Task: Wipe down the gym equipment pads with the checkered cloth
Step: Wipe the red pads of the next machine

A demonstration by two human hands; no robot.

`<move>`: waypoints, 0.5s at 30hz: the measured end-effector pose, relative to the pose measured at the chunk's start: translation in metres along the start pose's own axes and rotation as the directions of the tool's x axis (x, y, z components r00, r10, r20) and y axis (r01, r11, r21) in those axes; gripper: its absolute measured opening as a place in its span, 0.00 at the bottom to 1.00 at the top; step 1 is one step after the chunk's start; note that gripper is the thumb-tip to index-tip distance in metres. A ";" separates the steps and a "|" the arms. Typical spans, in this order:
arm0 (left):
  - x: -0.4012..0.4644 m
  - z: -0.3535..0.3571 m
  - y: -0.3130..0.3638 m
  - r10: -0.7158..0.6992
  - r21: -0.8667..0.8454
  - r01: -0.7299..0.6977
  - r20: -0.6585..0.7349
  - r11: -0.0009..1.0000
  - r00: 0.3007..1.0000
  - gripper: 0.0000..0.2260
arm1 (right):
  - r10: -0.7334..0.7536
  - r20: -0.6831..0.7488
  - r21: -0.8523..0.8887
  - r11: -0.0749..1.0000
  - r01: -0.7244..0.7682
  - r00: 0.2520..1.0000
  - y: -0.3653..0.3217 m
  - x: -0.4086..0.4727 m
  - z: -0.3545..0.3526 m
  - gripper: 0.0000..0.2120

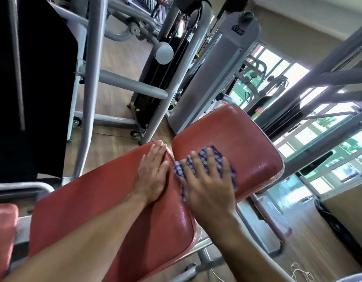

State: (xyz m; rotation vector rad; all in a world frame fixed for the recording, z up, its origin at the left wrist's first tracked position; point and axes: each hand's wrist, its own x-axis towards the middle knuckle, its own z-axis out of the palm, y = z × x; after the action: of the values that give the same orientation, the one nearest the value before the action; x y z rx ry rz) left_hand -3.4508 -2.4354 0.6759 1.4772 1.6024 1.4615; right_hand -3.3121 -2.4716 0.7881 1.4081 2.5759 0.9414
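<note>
Two red padded cushions fill the middle of the head view: a long near pad and a smaller far pad, split by a narrow gap. My left hand lies flat with straight fingers on the near pad's far end. My right hand presses the blue-and-white checkered cloth with spread fingers onto the far pad, right at the gap. Most of the cloth is hidden under that hand. The far pad's surface looks glossy and wet.
Grey steel frame tubes and a black weight stack stand behind on the wooden floor. Another red pad shows at the left edge. Grey machine bars cross in front of windows on the right. A black bin stands lower right.
</note>
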 end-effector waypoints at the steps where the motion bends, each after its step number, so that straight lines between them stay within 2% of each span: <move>1: 0.001 -0.008 0.002 -0.048 -0.134 0.048 0.003 0.990 0.999 0.29 | -0.027 0.049 0.013 1.000 0.027 0.998 -0.011 0.012 0.006 0.25; 3: -0.001 -0.029 0.004 -0.186 -0.350 0.156 -0.054 0.924 0.981 0.28 | -0.058 0.133 0.045 0.998 0.053 0.989 -0.036 0.034 0.017 0.26; 4: -0.005 -0.040 0.002 -0.257 -0.381 0.207 -0.084 0.901 0.963 0.27 | -0.074 0.153 0.068 0.996 0.064 0.985 -0.048 0.042 0.022 0.26; 6: -0.022 -0.058 -0.007 -0.315 -0.280 0.276 -0.104 0.920 0.943 0.26 | -0.132 0.199 0.118 0.987 0.110 0.971 -0.068 0.050 0.031 0.28; 9: -0.050 -0.068 -0.017 -0.295 -0.189 0.270 -0.123 0.944 0.948 0.29 | -0.198 0.177 0.181 0.969 0.166 0.964 -0.080 0.054 0.033 0.29; 11: -0.059 -0.062 -0.016 -0.273 -0.172 0.250 -0.129 0.953 0.953 0.31 | -0.253 0.174 0.337 0.923 0.184 0.952 -0.073 0.061 0.021 0.29; 13: -0.061 -0.050 -0.005 -0.200 -0.114 0.192 -0.071 0.975 0.977 0.31 | -0.263 0.152 0.461 0.871 0.167 0.953 -0.054 0.065 0.000 0.29; 14: -0.058 -0.041 0.002 -0.162 -0.085 0.159 -0.030 0.984 0.986 0.31 | -0.240 0.110 0.421 0.890 0.173 0.965 -0.041 0.065 -0.011 0.28; 15: -0.053 -0.032 0.008 -0.144 -0.055 0.144 0.005 0.988 0.990 0.31 | -0.214 0.072 0.307 0.934 0.183 0.974 -0.025 0.061 -0.020 0.27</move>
State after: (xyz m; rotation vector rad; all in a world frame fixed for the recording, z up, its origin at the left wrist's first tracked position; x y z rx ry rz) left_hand -3.4615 -2.4968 0.6770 1.3036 1.6194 1.4122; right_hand -3.3733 -2.4435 0.8052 1.1816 2.8009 0.4516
